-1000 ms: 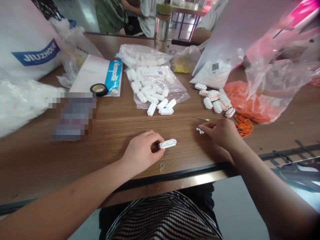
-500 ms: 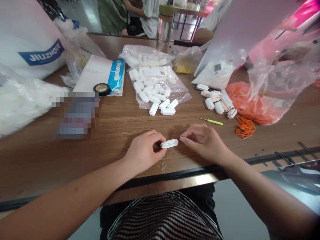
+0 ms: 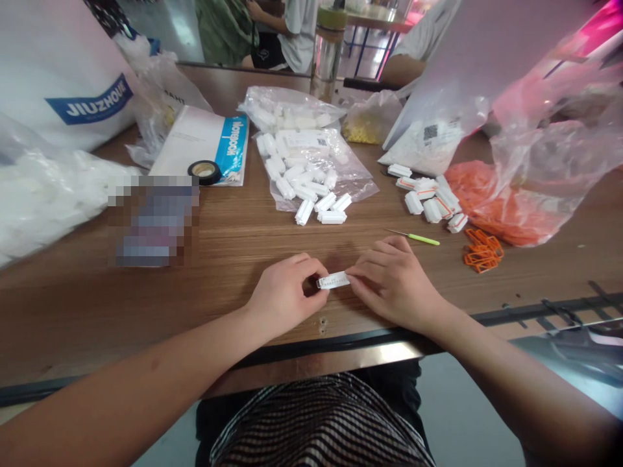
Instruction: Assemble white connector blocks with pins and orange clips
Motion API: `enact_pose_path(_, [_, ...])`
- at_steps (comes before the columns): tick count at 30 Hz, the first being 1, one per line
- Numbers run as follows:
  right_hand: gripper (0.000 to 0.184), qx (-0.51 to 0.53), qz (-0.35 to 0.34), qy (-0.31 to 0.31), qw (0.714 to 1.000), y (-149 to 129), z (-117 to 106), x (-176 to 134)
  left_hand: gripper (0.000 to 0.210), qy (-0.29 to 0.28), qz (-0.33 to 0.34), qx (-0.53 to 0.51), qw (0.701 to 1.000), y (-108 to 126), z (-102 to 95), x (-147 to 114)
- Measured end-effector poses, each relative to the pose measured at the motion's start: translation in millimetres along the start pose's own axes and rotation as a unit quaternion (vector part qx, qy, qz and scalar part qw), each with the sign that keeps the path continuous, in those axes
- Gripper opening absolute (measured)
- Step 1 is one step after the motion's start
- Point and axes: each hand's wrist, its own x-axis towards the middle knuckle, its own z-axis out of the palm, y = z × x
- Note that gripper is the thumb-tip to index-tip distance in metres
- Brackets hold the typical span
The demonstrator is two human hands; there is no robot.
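A small white plastic connector housing (image 3: 333, 280), with a row of small holes along its face, is held just above the wooden table near its front edge. My left hand (image 3: 291, 285) pinches its left end between thumb and fingers. At the right end, the thumb and fingertips of my right hand (image 3: 389, 280) close on the housing and cover its tip. Beyond my right hand lies a thin pick with a yellow-green handle (image 3: 423, 239). Several orange rectangular frames (image 3: 483, 250) are heaped to the right of it.
White housings (image 3: 332, 217) lie loose before and on a clear bag (image 3: 357, 181). Others with orange strips (image 3: 431, 209) sit right, beside a bag of orange parts (image 3: 506, 201). Black tape (image 3: 204, 172) rests on a notebook (image 3: 195, 139). A bottle (image 3: 327, 58) and people are behind.
My right hand has moved left and closed its fingertips on the right end of the connector housing. My left hand keeps its pinch. The whole view has shifted slightly.
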Motion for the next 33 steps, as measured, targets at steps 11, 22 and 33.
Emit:
enact_pose_path(11, [0.019,-0.032,0.030,0.054,0.998,10,-9,-16,0.009,-0.004,-0.004,-0.001,1.000,0,-0.5,0])
enact_pose_path(22, [0.026,0.034,0.368,-0.068,0.926,85,-29,-47,0.008,-0.006,-0.010,0.002,1.000,2,-1.3,0])
enact_pose_path(33, [0.020,-0.035,0.370,-0.024,0.928,70,-17,-50,0.008,-0.010,-0.015,0.000,1.000,2,-2.0,1])
